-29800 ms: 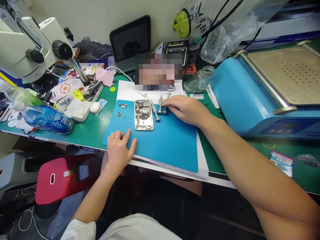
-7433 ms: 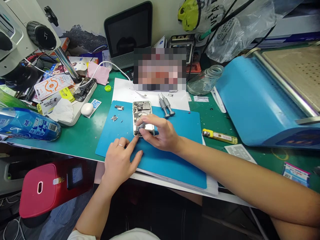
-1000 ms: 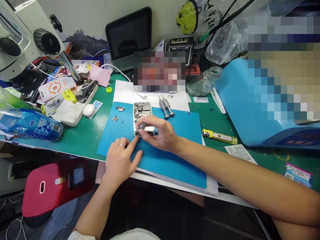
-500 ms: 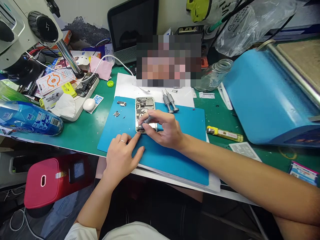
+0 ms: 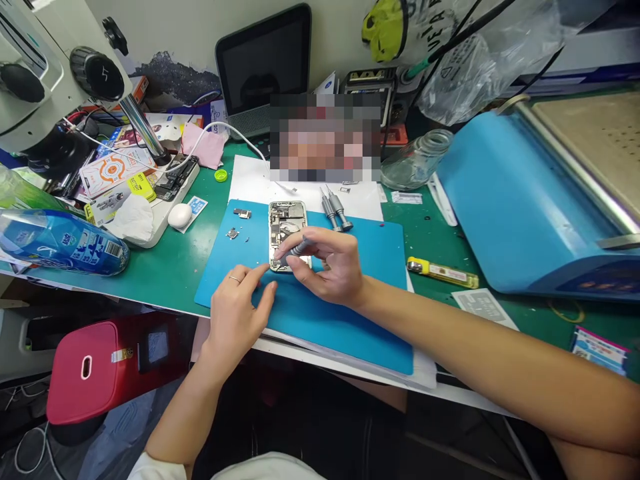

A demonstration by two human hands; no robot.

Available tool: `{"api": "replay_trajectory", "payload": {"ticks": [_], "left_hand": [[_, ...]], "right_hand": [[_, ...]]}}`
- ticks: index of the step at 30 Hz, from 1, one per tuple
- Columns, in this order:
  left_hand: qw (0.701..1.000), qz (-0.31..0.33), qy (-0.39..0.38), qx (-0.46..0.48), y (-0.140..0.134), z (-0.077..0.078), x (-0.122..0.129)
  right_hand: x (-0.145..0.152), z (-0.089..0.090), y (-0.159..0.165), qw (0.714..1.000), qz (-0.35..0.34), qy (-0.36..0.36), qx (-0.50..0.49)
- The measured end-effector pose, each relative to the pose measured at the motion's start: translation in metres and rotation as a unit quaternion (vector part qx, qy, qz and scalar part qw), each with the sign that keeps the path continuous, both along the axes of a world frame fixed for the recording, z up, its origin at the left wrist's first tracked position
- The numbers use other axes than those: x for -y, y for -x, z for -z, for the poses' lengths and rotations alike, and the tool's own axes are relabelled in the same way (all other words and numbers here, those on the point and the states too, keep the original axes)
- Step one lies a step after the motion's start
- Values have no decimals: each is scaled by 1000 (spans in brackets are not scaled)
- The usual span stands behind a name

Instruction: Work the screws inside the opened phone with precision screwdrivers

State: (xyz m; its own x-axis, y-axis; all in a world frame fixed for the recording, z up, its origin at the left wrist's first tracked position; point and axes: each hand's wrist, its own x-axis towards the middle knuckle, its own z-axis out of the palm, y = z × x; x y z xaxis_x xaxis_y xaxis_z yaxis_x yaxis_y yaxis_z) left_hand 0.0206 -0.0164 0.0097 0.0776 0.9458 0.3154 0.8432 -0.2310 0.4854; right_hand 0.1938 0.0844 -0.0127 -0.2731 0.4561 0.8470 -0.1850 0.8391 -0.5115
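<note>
Two hands work over an opened smartphone (image 5: pixel 286 227) lying on the blue mat (image 5: pixel 345 313) on the bench (image 5: pixel 170 267). Right hand (image 5: pixel 333 267) grips a grey screwdriver (image 5: pixel 296 251), its tip down on the phone's near end. Left hand (image 5: pixel 239 313) rests mostly open on the mat, forefinger touching the phone's near left corner. Two more screwdrivers (image 5: pixel 336 211) lie just right of the phone's far end.

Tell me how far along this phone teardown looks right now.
Done: the opened phone lies on the blue mat, small removed parts beside it. In hand: right hand works a screwdriver at its lower end; left hand steadies. Left: most internals remain inside.
</note>
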Motion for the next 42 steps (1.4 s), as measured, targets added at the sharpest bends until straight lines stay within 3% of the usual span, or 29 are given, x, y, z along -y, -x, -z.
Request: {"api": "replay_trajectory", "payload": {"ticks": [15, 36, 42], "left_hand": [[999, 11, -27, -24, 1, 2, -11], [998, 38, -43, -40, 1, 8, -15], [998, 24, -45, -28, 13, -2, -16]], "right_hand": [[3, 2, 0, 999, -34, 8, -3], [3, 2, 0, 1000, -20, -10, -1], [4, -1, -1, 1000, 10, 0, 15]]}}
